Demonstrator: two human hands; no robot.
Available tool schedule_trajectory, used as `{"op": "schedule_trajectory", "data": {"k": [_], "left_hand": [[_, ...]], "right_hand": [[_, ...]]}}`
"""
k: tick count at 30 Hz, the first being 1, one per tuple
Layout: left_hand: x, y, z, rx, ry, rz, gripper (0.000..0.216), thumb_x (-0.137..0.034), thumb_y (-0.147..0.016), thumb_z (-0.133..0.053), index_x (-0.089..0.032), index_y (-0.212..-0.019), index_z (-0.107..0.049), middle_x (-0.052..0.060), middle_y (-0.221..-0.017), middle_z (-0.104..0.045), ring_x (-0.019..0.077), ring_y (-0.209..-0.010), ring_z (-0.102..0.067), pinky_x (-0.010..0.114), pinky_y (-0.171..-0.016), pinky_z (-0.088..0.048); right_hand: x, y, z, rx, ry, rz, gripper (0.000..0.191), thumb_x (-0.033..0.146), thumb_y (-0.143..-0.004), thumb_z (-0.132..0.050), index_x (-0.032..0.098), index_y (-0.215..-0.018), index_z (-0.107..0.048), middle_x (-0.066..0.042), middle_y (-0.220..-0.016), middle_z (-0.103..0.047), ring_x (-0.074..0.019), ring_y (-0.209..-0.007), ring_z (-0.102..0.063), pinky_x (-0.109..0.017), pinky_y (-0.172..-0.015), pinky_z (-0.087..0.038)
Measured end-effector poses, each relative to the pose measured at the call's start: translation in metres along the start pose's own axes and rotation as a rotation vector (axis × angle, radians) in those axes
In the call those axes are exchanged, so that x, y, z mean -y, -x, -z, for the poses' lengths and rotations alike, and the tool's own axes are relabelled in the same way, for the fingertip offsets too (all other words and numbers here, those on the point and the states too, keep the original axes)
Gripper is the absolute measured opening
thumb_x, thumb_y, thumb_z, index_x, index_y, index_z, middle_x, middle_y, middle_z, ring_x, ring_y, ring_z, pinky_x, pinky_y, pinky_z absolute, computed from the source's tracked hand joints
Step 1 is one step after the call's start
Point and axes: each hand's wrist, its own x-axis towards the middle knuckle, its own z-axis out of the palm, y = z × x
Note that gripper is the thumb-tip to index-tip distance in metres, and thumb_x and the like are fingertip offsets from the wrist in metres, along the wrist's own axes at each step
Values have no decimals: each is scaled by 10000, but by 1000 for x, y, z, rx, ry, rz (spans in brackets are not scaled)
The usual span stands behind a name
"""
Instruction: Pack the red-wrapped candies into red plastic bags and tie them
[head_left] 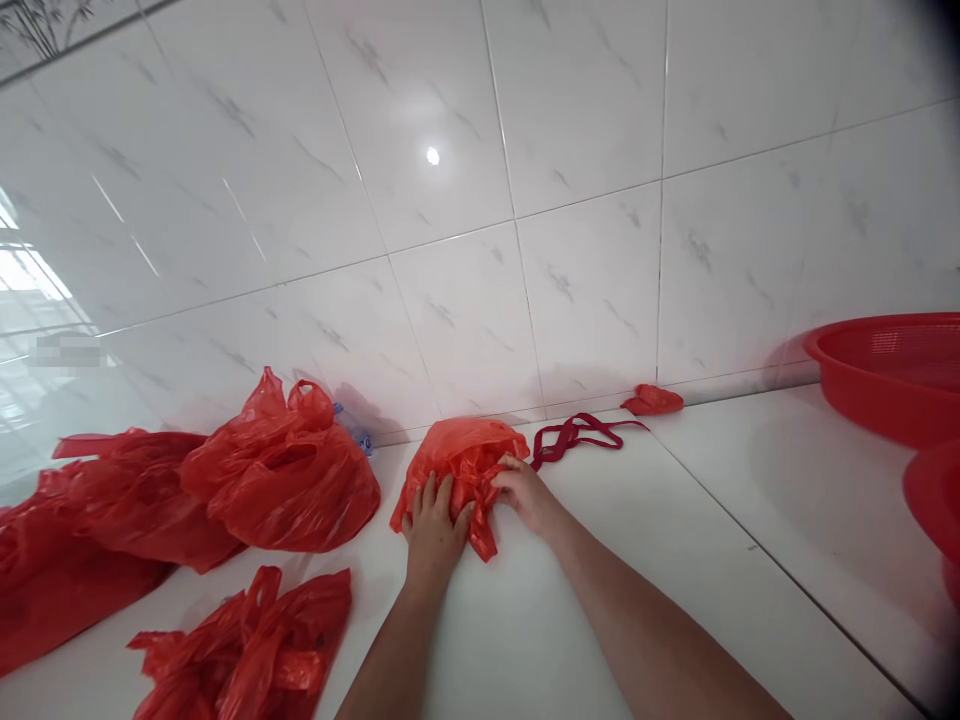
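Observation:
A crumpled red plastic bag [461, 445] lies on the white surface close to the tiled wall. On its near left side, my left hand [437, 525] rests with fingers spread and laid over the plastic. My right hand [527, 492] is at the bag's right side, thumb and fingers pinched on a fold of it. What is inside the bag is hidden. Just beyond my right hand, a dark red strap [574, 438] lies in loose loops.
Full red plastic bags [289, 480] stand along the left, with another bag [255, 650] nearer me. A blue-marked clear plastic item [358, 432] sits behind them. A small red bundle [654, 400] lies by the wall. Red basins [870, 400] stand at right, past a seam [780, 563].

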Motion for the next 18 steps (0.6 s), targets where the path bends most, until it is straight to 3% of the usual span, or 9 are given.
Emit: {"op": "schedule_trajectory", "data": {"k": [6,10,13,16,18], "left_hand": [[-5,0,3,55,-31,47,508,-404,-887,-367,-186,-1345,-405,163,-1441,-386,312,-1297,-367,570,-1011,-267],[-3,1,11,7,10,44,391,-210,-837,-378,-171,-1208,-494,147,-1259,-556,290,-1167,-490,536,-978,-315],[2,2,18,-237,101,24,420,-141,-799,-385,-163,-1208,-478,136,-1221,-563,270,-1174,-483,492,-1010,-314],[0,6,22,-556,152,-81,538,-218,-822,-443,-135,-1345,-352,173,-1409,-379,291,-1327,-311,489,-1077,-243],[-7,11,22,-611,113,-243,601,-305,-830,-490,-147,-1384,-319,170,-1490,-254,311,-1383,-196,507,-1103,-185]], "right_hand": [[-2,-4,9,-68,-229,-71,151,193,-596,-433,205,-747,-430,8,-643,-543,-141,-553,-524,-270,-522,-435],[-4,-8,16,-123,-284,-105,115,215,-654,-436,197,-764,-461,-38,-695,-604,-165,-593,-568,-275,-517,-434],[-1,-8,23,-135,-308,-117,154,258,-722,-449,195,-843,-520,-66,-815,-658,-192,-703,-616,-298,-568,-465],[5,-3,24,-83,-367,-140,206,345,-783,-509,214,-926,-579,-50,-878,-679,-189,-720,-622,-301,-583,-472],[8,2,21,9,-439,-132,258,397,-796,-572,218,-977,-614,-44,-922,-684,-185,-764,-628,-299,-625,-482]]}}
